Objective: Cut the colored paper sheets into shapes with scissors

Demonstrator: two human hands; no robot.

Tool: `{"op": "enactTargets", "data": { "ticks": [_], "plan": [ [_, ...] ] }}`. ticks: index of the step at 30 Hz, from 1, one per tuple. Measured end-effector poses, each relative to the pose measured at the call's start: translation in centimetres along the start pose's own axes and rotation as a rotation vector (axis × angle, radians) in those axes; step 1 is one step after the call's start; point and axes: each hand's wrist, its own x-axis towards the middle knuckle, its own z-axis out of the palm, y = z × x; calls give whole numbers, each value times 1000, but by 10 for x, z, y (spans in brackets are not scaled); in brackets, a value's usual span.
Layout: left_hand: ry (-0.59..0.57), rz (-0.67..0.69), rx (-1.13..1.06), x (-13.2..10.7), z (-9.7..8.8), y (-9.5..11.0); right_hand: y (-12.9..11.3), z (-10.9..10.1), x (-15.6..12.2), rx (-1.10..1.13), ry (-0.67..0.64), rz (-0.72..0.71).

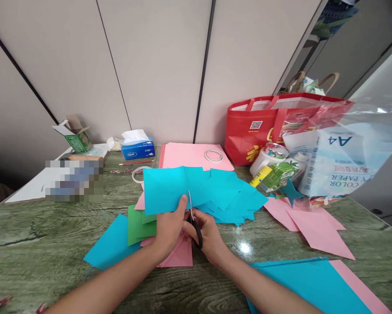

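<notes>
My left hand (171,226) pinches the lower edge of a creased sheet of blue paper (165,189), thumb on top. In my right hand (207,233) is a pair of scissors (197,233) with black handles. Its blades point away from me and lie at the sheet's lower edge, just right of my left thumb. Behind and to the right spreads a pile of blue paper pieces (238,196). Under my hands lie green paper pieces (137,226) and pink paper pieces (179,255), partly hidden by my left hand and arm.
A blue tissue box (139,150), pink sheets (189,157) and tape rolls (213,155) sit toward the wall. At right stand a red bag (242,131), a glue stick (260,176) and a plastic paper packet (333,161). Blue sheets (307,283) lie near my right forearm.
</notes>
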Motion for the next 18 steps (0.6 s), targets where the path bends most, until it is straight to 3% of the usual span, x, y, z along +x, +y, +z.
{"op": "enactTargets", "data": {
  "ticks": [18],
  "plan": [
    [-30, -52, -81, -4, 1, -1, 2, -3, 1, 0, 23, -17]
  ]
}}
